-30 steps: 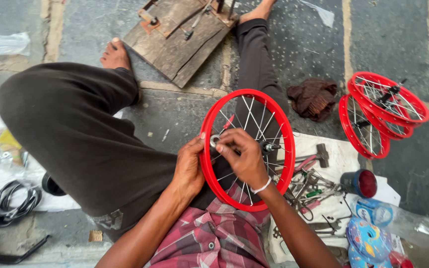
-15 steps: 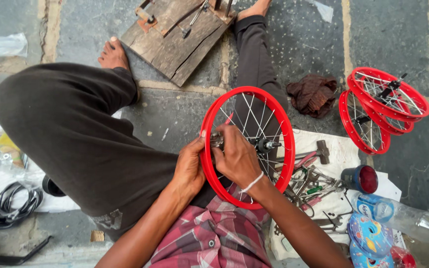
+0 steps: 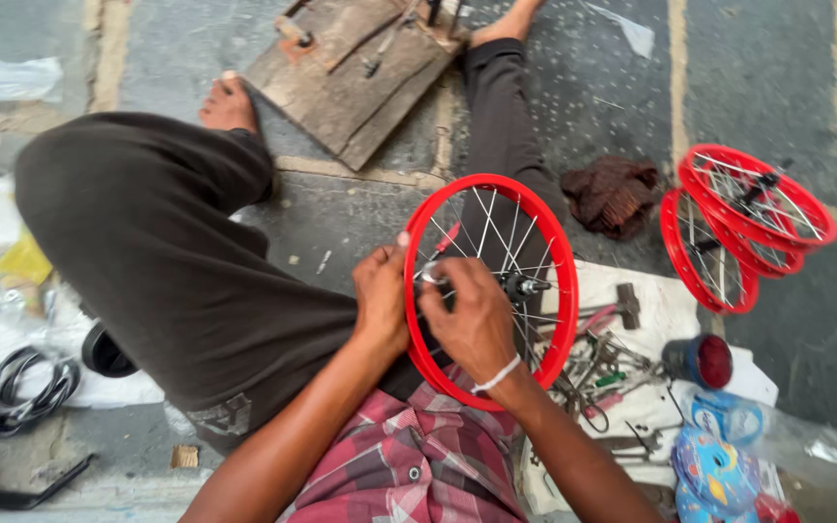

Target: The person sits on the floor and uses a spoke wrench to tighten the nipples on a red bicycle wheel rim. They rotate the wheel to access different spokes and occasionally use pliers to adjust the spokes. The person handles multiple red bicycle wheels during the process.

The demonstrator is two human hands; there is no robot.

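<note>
The red wheel [image 3: 489, 291] stood upright on the person's lap, between the legs. The left hand [image 3: 381, 295] curled over its left rim, fingers closed around it. The right hand [image 3: 472, 315] lay inside the rim over the spokes, fingers pinched together on a small metal piece just left of the hub [image 3: 520, 286]. Right of the wheel lay tools [image 3: 598, 363] on a white sheet, and farther right more red wheels [image 3: 743, 228].
</note>
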